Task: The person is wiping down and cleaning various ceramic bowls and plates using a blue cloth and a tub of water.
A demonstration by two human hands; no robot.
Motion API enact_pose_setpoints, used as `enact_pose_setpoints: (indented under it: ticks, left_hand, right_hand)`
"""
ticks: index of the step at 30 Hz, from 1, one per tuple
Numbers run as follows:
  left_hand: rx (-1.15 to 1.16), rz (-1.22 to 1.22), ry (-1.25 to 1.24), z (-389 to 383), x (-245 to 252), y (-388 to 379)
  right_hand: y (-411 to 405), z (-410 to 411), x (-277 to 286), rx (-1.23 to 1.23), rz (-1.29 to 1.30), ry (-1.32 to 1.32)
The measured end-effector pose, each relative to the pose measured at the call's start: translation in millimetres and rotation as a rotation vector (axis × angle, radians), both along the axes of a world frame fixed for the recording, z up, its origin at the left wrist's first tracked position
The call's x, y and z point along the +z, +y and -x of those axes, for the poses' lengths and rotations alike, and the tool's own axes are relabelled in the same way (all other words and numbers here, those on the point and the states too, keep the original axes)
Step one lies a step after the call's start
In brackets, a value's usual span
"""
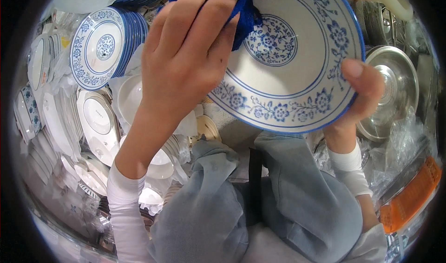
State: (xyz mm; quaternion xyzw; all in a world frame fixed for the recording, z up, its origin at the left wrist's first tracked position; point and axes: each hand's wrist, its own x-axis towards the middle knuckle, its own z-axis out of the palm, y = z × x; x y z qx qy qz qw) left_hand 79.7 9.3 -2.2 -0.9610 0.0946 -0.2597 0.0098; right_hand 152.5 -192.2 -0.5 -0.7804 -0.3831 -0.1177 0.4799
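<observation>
A white ceramic plate [278, 78] with a blue floral border and a round floral centre is held up, tilted, above the knees. My right hand [364, 89] grips its right rim, the thumb on the face and the other fingers mostly hidden behind. My left hand [188, 47] holds a bunched blue cloth [245, 22] against the upper left of the plate's face. The cloth's top runs out of the picture. To the left, a stack of plates [97, 49] with the same blue pattern stands on edge.
White dishes [97, 116] and bowls [130, 97] crowd the left side, some with thin wrapping between them. At right are a round stainless-steel dish [390, 92], clear plastic wrapping [400, 144] and an orange object [413, 195]. Grey-trousered knees [306, 179] lie below the plate.
</observation>
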Motion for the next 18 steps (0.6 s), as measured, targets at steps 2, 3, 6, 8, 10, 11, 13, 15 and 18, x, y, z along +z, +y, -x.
enact_pose_setpoints:
  ticks: [2, 3, 6, 8, 10, 11, 13, 15, 18]
  left_hand:
    - [-0.06, 0.109, -0.039, 4, -12, -2]
    - [-0.061, 0.244, 0.04, 6, -9, -11]
    - [-0.07, 0.554, 0.187, 17, -7, -36]
    - [-0.138, 0.85, 0.304, 25, -3, -46]
    - [-0.178, 1.135, 0.399, 27, 6, -52]
    - [-0.171, 1.133, 0.397, 27, 9, -52]
    - [-0.308, 1.739, 0.45, 28, 12, -52]
    - [-0.183, 1.874, 0.654, 32, 21, -51]
    - [-0.468, 2.274, 0.892, 37, 23, -41]
  right_hand:
    - [-8, 8, 6, -0.064, 0.144, -0.136]
    - [-12, 9, 11, -0.101, 0.221, -0.211]
    - [7, 3, 15, 0.063, 0.012, 0.109]
    - [30, 4, 25, 0.226, -0.189, 0.432]
    - [42, 4, 29, 0.4, -0.398, 0.754]
    - [26, 1, 28, 0.576, -0.144, 0.822]
    - [37, 12, 44, 0.293, -0.139, 1.15]
    - [36, 15, 33, 0.265, -0.216, 1.003]
    - [24, 14, 4, 0.252, -0.24, 0.608]
